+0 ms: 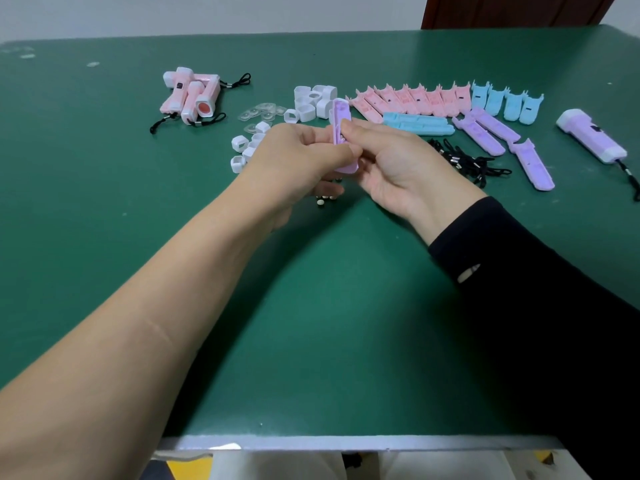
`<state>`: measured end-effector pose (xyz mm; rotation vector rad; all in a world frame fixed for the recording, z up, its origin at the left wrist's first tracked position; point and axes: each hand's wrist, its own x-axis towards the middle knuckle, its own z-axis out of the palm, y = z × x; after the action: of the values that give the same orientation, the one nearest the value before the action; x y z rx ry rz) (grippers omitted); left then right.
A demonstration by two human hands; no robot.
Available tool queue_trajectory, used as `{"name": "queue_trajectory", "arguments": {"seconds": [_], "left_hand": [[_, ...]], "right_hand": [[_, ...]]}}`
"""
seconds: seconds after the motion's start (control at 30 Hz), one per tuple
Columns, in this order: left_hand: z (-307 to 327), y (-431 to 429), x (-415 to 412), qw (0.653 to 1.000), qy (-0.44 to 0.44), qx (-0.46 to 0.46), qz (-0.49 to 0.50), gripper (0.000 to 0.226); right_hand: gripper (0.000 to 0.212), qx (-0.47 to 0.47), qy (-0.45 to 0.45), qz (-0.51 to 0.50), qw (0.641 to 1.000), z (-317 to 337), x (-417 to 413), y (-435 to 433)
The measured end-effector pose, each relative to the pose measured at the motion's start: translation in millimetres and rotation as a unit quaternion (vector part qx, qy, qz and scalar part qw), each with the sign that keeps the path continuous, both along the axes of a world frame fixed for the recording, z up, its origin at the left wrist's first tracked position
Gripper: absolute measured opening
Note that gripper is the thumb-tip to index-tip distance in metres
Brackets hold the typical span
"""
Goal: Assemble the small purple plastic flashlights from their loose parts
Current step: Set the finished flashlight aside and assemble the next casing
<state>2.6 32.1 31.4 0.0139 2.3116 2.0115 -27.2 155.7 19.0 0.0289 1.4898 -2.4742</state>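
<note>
While the left hand (298,157) and right hand (391,168) both pinch the purple shell (340,116) above the table (311,306), I'd hold it steady and press the insert in squarely. Fingers hide what it is.

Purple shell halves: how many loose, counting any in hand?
4: held half between left hand and right hand; two halves side by side beyond the lanyards; fourth half right of those. Hands may hide more.

Small-parts hand-assembly bench, workshop setting.
Green-topped table (311,323), metal front edge; plastic parts sorted by kind: pink shell halves (408,98), white caps (315,102), black lanyards (464,161); finished pink flashlights (190,95) piled aside.
</note>
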Motion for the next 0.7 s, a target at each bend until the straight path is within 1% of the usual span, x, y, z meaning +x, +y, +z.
{"name": "queue_trajectory", "arguments": {"seconds": [0.1,0.23,0.3,0.37,0.43,0.5,0.53,0.6,0.63,0.7], "left_hand": [[0.0,-0.7,-0.3,1.0,0.004,-0.001,0.002,0.011],[0.0,-0.9,-0.3,1.0,-0.001,0.003,0.002,0.009],[0.2,-1.4,-0.2,1.0,-0.012,0.008,0.001,0.008],[0.9,-2.2,-0.3,1.0,-0.021,0.016,-0.004,0.008],[1.6,-2.9,-0.3,0.999,-0.028,0.027,-0.008,0.009],[2.5,-3.6,-0.5,0.998,-0.035,0.042,-0.016,0.007],[2.8,-3.8,-0.6,0.998,-0.039,0.048,-0.019,0.007],[2.8,-4.3,-1.1,0.997,-0.046,0.058,-0.025,0.011],[2.5,-4.5,-1.2,0.996,-0.049,0.065,-0.029,0.012],[1.9,-4.9,-1.6,0.995,-0.058,0.079,-0.037,0.013]], "right_hand": [[0.022,0.016,0.018,-0.005,1.0,-0.4,0.4,-0.7],[0.016,0.056,0.038,-0.005,0.998,-2.3,0.7,-0.5],[0.017,0.081,0.049,-0.018,0.995,-4.3,0.8,-1.5],[0.023,0.125,0.067,-0.042,0.989,-5.3,0.3,-1.8],[0.02,0.169,0.094,-0.073,0.978,-3.5,1.7,-1.7],[0.008,0.195,0.133,-0.085,0.968,-0.6,3.2,-0.6],[0.008,0.225,0.154,-0.092,0.958,0.4,3.7,0.3],[0.016,0.297,0.191,-0.112,0.929,1.2,3.0,2.9],[0.018,0.316,0.203,-0.118,0.919,1.5,3.0,4.2],[0.016,0.328,0.219,-0.114,0.912,1.6,3.3,5.6]]}}
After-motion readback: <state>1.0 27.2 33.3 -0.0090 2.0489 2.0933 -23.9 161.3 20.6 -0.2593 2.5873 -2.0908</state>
